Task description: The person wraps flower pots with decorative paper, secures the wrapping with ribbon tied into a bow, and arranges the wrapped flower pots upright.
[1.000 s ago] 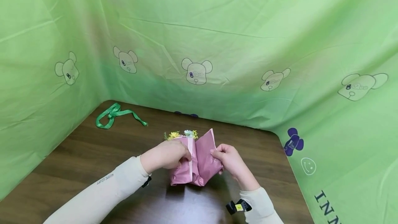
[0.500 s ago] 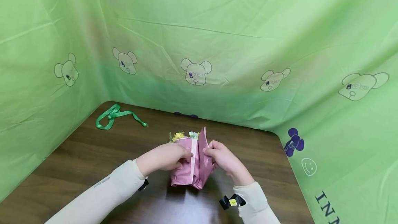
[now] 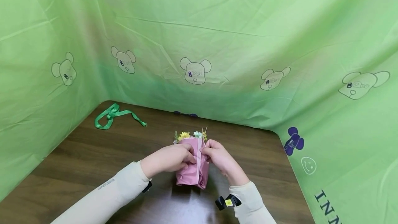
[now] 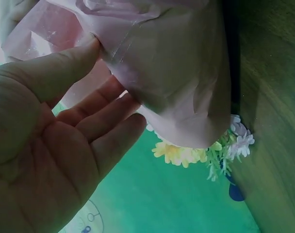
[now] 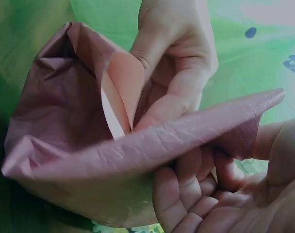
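A small bunch of artificial flowers (image 3: 184, 135), yellow, pale blue and lilac, pokes out of the top of pink wrapping paper (image 3: 187, 177). My left hand (image 3: 172, 157) pinches the paper's left side between thumb and fingers, near the pale edge strip. On the other side, my right hand (image 3: 223, 160) grips the right flap, drawn in against that strip. In the right wrist view the flap (image 5: 152, 145) crosses in front of the left hand (image 5: 179, 58), and the lower end of the wrap is folded and creased. The flower stems are hidden inside the paper.
A green ribbon (image 3: 109, 117) lies loosely looped at the back left of the brown wooden table (image 3: 77, 168). Green printed cloth (image 3: 199, 44) surrounds the table at the back and on both sides.
My right hand has moved left, bringing the spread right flap in over the wrap's front. The bundle and left hand have shifted slightly right.
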A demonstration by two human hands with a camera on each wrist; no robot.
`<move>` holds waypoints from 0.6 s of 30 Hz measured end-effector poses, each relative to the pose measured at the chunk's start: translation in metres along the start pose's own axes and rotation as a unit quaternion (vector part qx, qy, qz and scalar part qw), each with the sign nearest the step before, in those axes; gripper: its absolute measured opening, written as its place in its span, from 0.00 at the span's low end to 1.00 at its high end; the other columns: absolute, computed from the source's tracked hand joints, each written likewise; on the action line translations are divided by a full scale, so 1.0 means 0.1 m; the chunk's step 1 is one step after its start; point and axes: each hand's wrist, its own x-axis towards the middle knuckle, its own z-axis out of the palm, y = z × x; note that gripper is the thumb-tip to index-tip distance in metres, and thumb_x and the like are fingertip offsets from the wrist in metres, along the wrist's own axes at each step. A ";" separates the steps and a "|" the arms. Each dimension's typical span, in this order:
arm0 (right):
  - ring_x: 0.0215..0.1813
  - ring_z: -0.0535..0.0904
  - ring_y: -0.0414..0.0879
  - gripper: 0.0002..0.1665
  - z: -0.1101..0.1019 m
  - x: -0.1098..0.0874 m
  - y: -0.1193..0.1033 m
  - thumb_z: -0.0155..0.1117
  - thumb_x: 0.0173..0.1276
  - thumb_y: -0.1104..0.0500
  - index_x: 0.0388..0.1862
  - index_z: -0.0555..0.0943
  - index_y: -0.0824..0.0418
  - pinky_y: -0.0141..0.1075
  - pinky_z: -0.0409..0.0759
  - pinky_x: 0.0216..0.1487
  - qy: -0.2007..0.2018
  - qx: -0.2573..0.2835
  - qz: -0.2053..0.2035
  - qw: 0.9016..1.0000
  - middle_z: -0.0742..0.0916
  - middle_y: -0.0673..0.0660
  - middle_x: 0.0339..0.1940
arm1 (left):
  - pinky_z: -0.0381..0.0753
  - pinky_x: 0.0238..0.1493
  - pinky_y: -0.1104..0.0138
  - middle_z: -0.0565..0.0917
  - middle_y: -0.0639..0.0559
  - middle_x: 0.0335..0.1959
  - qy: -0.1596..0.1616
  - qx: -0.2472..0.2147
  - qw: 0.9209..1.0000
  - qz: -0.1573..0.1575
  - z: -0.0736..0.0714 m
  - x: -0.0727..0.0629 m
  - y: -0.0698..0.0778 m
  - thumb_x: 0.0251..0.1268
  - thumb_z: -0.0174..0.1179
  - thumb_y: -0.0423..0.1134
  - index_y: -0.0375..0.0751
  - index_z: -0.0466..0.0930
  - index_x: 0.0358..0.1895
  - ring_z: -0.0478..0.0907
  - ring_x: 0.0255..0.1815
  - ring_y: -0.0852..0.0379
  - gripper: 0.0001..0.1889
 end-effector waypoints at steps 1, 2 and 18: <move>0.23 0.69 0.39 0.12 0.01 0.00 0.00 0.59 0.67 0.67 0.26 0.69 0.59 0.30 0.71 0.27 0.006 0.002 0.001 1.000 0.75 0.48 0.20 | 0.81 0.47 0.71 0.84 0.52 0.45 0.003 0.006 1.000 0.002 0.00 0.01 0.01 0.61 0.73 0.37 0.52 0.91 0.48 0.81 0.43 0.61 0.13; 0.23 0.69 0.39 0.12 0.01 0.01 0.01 0.59 0.67 0.67 0.26 0.69 0.59 0.30 0.71 0.27 0.012 0.005 0.003 1.000 0.75 0.48 0.20 | 0.82 0.46 0.71 0.84 0.53 0.45 0.005 0.015 1.000 0.005 0.00 0.01 0.02 0.62 0.72 0.38 0.53 0.91 0.49 0.82 0.42 0.61 0.12; 0.22 0.69 0.37 0.14 0.10 0.03 0.08 0.61 0.67 0.65 0.24 0.68 0.57 0.28 0.68 0.25 0.020 0.019 0.005 1.000 0.74 0.47 0.18 | 0.79 0.58 0.60 0.85 0.54 0.58 0.045 0.027 0.998 -0.019 0.14 -0.04 0.10 0.65 0.68 0.55 0.60 0.90 0.51 0.77 0.57 0.52 0.14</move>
